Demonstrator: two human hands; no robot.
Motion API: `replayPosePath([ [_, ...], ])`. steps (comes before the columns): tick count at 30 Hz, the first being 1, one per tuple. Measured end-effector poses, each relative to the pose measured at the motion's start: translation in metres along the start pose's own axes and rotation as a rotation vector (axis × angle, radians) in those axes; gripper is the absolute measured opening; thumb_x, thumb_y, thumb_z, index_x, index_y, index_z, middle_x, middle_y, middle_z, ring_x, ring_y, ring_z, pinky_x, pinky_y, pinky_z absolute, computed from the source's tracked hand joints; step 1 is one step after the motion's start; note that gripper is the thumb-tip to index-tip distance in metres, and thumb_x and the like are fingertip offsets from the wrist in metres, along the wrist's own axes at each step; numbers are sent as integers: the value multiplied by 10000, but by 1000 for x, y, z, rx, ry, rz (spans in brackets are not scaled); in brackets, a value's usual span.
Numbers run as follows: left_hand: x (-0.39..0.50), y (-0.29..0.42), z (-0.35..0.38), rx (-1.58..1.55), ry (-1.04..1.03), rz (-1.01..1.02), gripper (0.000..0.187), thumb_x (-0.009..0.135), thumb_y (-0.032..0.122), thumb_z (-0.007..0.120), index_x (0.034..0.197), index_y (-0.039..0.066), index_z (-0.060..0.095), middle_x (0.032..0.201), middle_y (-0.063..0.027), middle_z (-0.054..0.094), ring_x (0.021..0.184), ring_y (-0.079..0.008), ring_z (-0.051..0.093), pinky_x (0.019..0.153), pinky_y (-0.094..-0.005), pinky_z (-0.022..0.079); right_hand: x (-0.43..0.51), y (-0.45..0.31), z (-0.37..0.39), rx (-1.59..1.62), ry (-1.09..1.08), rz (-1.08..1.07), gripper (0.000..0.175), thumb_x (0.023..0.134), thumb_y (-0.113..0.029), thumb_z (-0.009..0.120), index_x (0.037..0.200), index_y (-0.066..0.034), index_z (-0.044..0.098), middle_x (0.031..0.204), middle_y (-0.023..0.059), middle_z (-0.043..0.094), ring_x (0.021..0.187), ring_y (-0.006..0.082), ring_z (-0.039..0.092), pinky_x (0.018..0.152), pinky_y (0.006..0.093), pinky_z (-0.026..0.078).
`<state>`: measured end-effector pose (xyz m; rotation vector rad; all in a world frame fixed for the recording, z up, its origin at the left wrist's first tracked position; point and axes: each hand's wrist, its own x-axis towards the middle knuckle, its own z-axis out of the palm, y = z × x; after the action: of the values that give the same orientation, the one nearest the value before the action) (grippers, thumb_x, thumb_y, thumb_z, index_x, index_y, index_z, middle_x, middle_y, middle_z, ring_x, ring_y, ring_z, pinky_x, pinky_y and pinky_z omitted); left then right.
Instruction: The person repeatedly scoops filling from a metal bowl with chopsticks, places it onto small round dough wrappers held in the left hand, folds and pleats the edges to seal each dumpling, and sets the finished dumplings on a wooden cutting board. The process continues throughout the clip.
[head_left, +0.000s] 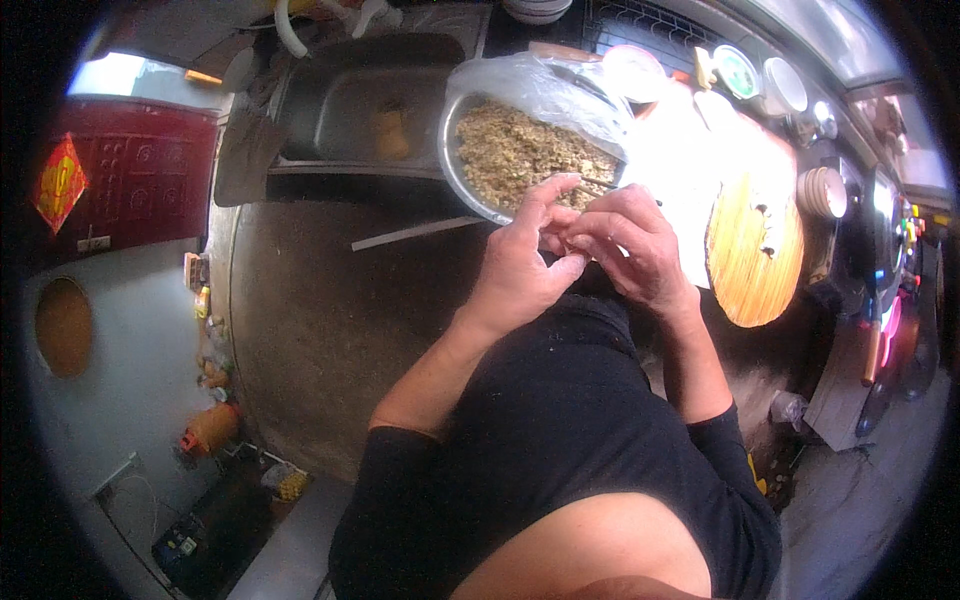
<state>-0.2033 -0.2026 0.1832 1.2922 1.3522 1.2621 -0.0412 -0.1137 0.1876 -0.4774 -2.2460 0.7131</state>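
My left hand (525, 262) and my right hand (637, 247) meet at the fingertips in front of my body, with pale powder on the fingers. A pair of thin dark chopsticks (598, 184) passes through my right hand and points over the bowl. Whatever lies between the pinched fingertips is mostly hidden by them. Just beyond the hands stands a metal bowl (448, 154) of minced filling (517, 146), partly covered by a clear plastic bag (517, 82). On the right, a round tray of straw-coloured stalks (750, 277) carries a few small pieces (766, 231).
A steel sink (337, 112) lies left of the bowl. The brightly lit worktop (675, 165) is overexposed. Stacked bowls (823, 193) stand beyond the round tray, and a green-patterned dish (736, 71) is at the back. A pale strip (416, 234) lies left of my hands.
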Motion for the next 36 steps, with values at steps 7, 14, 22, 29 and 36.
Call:
replayPosePath([
  [7,12,16,24,-18,-78,-45,721,788,-51,688,1436,71,395,1008,-67,679,864,-104,636,775,-260,524,-17,0,-26,76,13,100,150,808,-80,740,922,-35,652,885,109,599,804,288,585,715,384,476],
  [14,20,33,61,93,-165,-92,690,791,-9,697,1419,71,422,986,-70,670,850,-102,623,748,-255,512,-42,7,-55,64,17,140,104,865,-84,674,947,-37,631,886,128,587,779,310,593,678,394,485],
  [22,35,31,136,-354,-173,-289,531,890,53,702,1358,-21,462,1085,-80,640,952,-122,635,811,-252,532,-109,22,-120,355,87,597,397,947,-246,625,1273,-29,564,1036,117,659,939,214,623,852,357,494],
  [29,54,14,207,-526,-252,-450,413,908,136,712,1246,-57,575,1104,-99,665,967,-150,653,817,-279,555,-180,37,-162,342,73,862,212,970,-154,596,1075,21,653,840,116,645,759,194,606,704,325,497],
  [36,75,11,256,243,-489,-226,312,914,175,673,1142,-36,645,1032,-115,683,925,-138,639,803,-295,530,-218,64,-180,211,182,744,177,931,-91,630,1056,28,667,854,136,658,741,211,620,681,325,496],
])
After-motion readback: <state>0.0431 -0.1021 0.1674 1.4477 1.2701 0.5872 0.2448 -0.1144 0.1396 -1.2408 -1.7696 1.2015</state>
